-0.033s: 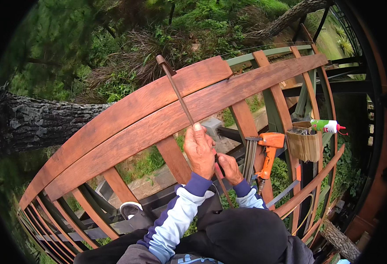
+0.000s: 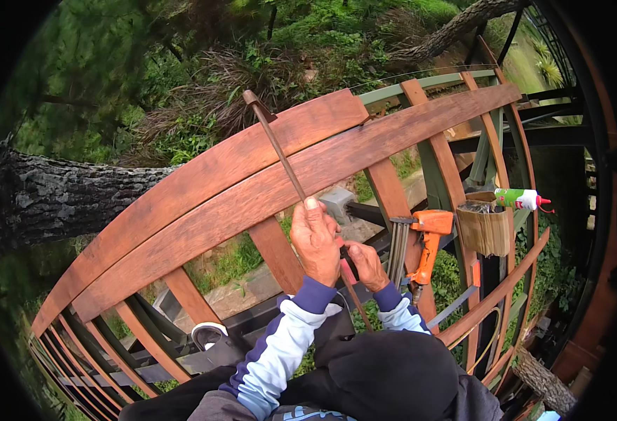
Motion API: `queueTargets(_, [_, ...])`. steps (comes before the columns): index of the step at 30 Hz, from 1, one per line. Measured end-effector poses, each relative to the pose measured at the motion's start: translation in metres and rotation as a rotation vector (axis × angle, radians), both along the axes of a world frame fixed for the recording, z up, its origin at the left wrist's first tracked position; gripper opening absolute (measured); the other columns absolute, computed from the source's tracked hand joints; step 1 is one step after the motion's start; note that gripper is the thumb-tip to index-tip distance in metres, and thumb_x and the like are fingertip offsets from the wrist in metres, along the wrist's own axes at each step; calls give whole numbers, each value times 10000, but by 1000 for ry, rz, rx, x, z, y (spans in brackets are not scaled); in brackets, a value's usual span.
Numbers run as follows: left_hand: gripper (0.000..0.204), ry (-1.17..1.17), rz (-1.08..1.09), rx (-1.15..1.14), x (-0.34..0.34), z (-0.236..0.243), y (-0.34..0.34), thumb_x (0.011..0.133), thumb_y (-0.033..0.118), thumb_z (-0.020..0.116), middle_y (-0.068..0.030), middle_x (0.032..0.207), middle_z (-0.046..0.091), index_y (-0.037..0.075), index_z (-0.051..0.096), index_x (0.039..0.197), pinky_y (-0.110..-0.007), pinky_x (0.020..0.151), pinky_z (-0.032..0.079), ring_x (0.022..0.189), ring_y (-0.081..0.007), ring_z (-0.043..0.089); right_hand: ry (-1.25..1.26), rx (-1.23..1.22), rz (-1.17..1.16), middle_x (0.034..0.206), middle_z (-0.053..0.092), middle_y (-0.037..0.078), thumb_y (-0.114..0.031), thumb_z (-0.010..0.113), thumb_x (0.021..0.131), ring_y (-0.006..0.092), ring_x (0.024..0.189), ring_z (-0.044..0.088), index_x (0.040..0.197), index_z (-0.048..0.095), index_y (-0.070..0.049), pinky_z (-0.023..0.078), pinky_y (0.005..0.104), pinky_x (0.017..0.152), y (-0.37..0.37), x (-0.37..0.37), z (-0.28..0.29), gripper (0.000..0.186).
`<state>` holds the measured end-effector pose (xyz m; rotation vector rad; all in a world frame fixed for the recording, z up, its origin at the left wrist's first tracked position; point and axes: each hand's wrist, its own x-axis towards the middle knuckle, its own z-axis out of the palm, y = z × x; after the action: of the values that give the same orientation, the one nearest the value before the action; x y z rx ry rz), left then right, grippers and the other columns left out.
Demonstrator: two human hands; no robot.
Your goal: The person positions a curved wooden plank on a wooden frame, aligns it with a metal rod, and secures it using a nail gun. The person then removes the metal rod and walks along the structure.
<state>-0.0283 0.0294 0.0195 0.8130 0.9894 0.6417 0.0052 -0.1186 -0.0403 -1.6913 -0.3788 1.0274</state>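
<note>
A long rusty bar clamp (image 2: 277, 144) lies slantwise across two curved reddish-brown planks. Its hooked end (image 2: 251, 97) is at the far edge of the outer plank (image 2: 203, 165). My left hand (image 2: 314, 240) is closed around the bar beside the near edge of the inner plank (image 2: 245, 196), thumb along the bar. Lower and to the right, my right hand (image 2: 366, 265) is closed at the clamp's sliding part, where pinkish-red pieces show. Its fingers are partly hidden. The bar's lower end extends below both hands, near my dark-clad knee.
An orange nail gun or drill-like tool (image 2: 431, 242) hangs on the slats at right. Beside it are a wooden box (image 2: 484, 231), a green-white bottle with a red nozzle (image 2: 522, 200) and a grey metal bar with an orange end (image 2: 452, 309). Gaps separate the slats (image 2: 277, 252); a trunk (image 2: 70, 196) stands left.
The clamp's hooked end has shifted slightly left along the outer plank. Both hands have moved a little left with it, keeping their grip.
</note>
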Motion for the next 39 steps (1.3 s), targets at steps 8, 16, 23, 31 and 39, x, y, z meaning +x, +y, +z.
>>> queueTargets(8, [395, -19, 6, 6, -5, 13, 9, 1036, 403, 425, -4, 558, 411, 50, 494, 872, -277, 572, 422, 534, -99, 410, -1351, -131, -171, 911, 649, 193, -213, 689, 863, 340, 731, 646, 1105, 604, 30, 517, 414, 689, 125, 188, -33, 353])
queueTargets(16, [384, -61, 39, 84, -19, 18, 21, 1041, 387, 414, -18, 542, 420, 44, 499, 888, -283, 600, 426, 537, -120, 427, -948, -258, -336, 883, 653, 233, -229, 665, 860, 409, 831, 631, 856, 651, 28, 508, 455, 732, 138, 207, -52, 258])
queueTargets(23, [381, -27, 78, 98, -29, 10, 26, 1046, 381, 402, -5, 550, 407, 44, 485, 888, -270, 564, 415, 533, -101, 412, -1116, -307, -163, 871, 616, 210, -172, 647, 869, 400, 834, 612, 874, 603, 10, 500, 461, 735, 136, 218, -56, 187])
queueTargets(31, [378, -8, 95, 89, -31, 8, 28, 1045, 381, 404, -8, 548, 413, 46, 483, 886, -275, 574, 424, 531, -106, 417, -1065, -228, -173, 855, 597, 208, -147, 638, 876, 403, 805, 601, 851, 582, 22, 499, 458, 718, 134, 221, -59, 180])
queueTargets(39, [373, -6, 92, 93, -30, 6, 30, 1042, 382, 414, -7, 550, 410, 50, 481, 887, -274, 574, 422, 526, -107, 412, -962, -220, -207, 866, 610, 220, -154, 636, 877, 398, 816, 605, 855, 580, 33, 501, 445, 736, 135, 221, -56, 197])
